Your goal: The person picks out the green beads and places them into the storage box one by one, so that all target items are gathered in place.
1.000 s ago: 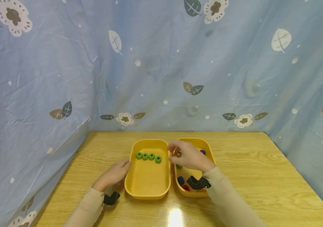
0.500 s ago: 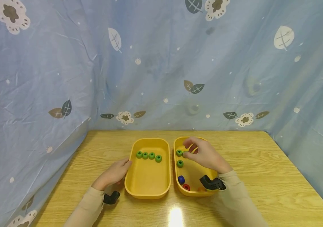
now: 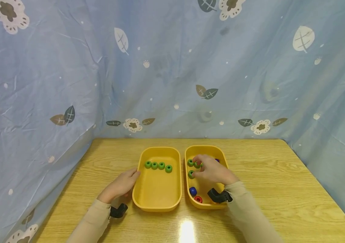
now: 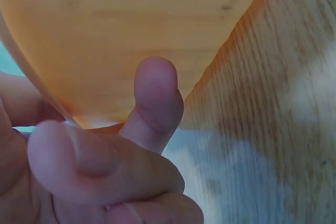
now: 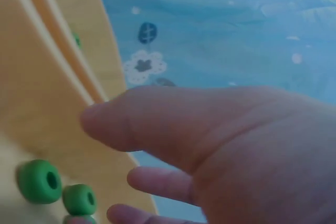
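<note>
The left hand (image 3: 121,185) grips the left yellow tray (image 3: 158,192) by its side, and only the left wrist view shows its fingers against the outer wall; inside, a crosswise row of green beads (image 3: 154,167), holes upward, sits toward the far end, while the tray's long axis points at the blue curtain (image 3: 163,81). Over the right yellow tray (image 3: 201,184) hangs the right hand (image 3: 213,170), its thumb and fingers, by the right wrist view, well parted near loose green beads (image 5: 32,183), though I can't tell whether a fingertip touches one.
</note>
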`<action>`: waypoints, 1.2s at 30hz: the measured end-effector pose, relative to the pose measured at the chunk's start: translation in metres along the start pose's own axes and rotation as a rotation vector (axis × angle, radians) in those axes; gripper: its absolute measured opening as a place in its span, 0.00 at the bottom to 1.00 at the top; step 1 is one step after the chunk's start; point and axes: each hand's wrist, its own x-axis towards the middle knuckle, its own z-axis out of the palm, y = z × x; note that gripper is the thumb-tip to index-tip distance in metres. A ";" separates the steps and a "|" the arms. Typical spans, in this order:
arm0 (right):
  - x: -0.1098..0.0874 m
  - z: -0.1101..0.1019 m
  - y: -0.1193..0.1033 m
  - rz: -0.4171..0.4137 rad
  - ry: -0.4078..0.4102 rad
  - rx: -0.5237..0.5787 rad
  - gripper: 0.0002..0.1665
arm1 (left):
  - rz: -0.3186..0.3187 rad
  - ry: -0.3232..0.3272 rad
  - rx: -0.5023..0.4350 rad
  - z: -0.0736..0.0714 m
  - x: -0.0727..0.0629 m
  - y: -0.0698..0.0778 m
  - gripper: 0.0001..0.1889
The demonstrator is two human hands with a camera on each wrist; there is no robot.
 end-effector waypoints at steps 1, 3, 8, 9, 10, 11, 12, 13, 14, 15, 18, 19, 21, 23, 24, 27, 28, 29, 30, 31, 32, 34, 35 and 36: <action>0.000 0.002 0.001 0.013 -0.016 0.013 0.27 | 0.001 -0.001 -0.002 0.000 0.000 0.000 0.27; 0.001 0.005 0.002 0.022 -0.044 0.024 0.30 | 0.001 -0.001 0.000 0.000 0.000 0.000 0.27; 0.003 0.010 0.003 0.033 -0.082 -0.002 0.35 | 0.003 -0.005 -0.002 -0.001 0.000 0.000 0.28; 0.004 0.011 0.003 0.035 -0.084 -0.017 0.35 | 0.004 -0.005 -0.005 -0.001 0.000 0.000 0.28; 0.004 0.011 0.004 0.035 -0.090 -0.027 0.35 | 0.005 -0.006 -0.006 -0.001 -0.001 0.000 0.28; 0.005 0.012 0.004 0.032 -0.096 -0.041 0.35 | 0.007 -0.006 -0.007 -0.001 -0.001 0.000 0.28; 0.005 0.012 0.004 0.027 -0.105 -0.054 0.36 | 0.006 -0.005 -0.008 -0.001 -0.001 0.000 0.28; 0.005 0.013 0.004 0.024 -0.117 -0.063 0.36 | 0.006 -0.004 -0.007 -0.001 -0.001 0.000 0.28; 0.006 0.013 0.004 0.017 -0.134 -0.071 0.36 | 0.007 -0.003 -0.007 -0.001 -0.001 0.000 0.28; 0.006 0.013 0.004 0.011 -0.149 -0.077 0.36 | 0.006 -0.002 -0.006 -0.001 -0.002 0.000 0.28; 0.005 0.014 0.004 -0.004 -0.184 -0.083 0.37 | 0.004 0.003 -0.003 0.000 -0.002 0.000 0.27; 0.005 0.014 0.004 -0.001 -0.191 -0.080 0.37 | 0.004 0.004 -0.001 0.000 -0.002 0.000 0.27; 0.004 0.014 0.004 0.007 -0.196 -0.086 0.37 | 0.004 0.001 0.000 0.000 -0.001 -0.001 0.27; 0.005 0.014 0.004 0.008 -0.199 -0.109 0.36 | 0.004 -0.004 -0.001 0.000 0.000 -0.001 0.27; 0.005 0.014 0.004 0.001 -0.199 -0.122 0.36 | 0.000 -0.005 -0.003 0.000 0.000 -0.001 0.27; 0.010 0.013 0.002 -0.018 -0.201 -0.160 0.35 | -0.008 0.006 -0.002 -0.001 0.001 -0.002 0.27; 0.012 0.012 0.002 -0.027 -0.204 -0.171 0.34 | -0.010 0.011 0.000 -0.001 0.001 -0.002 0.28; 0.014 0.012 0.002 -0.033 -0.206 -0.177 0.33 | -0.012 0.014 -0.002 -0.002 0.001 -0.002 0.28; 0.016 0.011 0.002 -0.033 -0.209 -0.183 0.32 | -0.012 0.016 0.003 -0.002 0.001 -0.002 0.28; 0.018 0.011 0.002 -0.026 -0.211 -0.189 0.32 | -0.010 0.020 0.005 -0.002 0.001 -0.002 0.27; 0.019 0.012 0.002 -0.020 -0.214 -0.194 0.31 | -0.009 0.017 0.004 -0.002 0.001 -0.002 0.27; 0.021 0.013 0.002 -0.013 -0.215 -0.206 0.29 | -0.010 0.019 0.005 -0.002 0.001 -0.002 0.27; 0.022 0.015 0.002 -0.012 -0.214 -0.216 0.27 | -0.012 0.019 0.005 -0.001 0.001 -0.002 0.27; 0.023 0.016 0.003 -0.011 -0.213 -0.219 0.25 | -0.014 0.019 0.006 -0.001 0.001 -0.002 0.27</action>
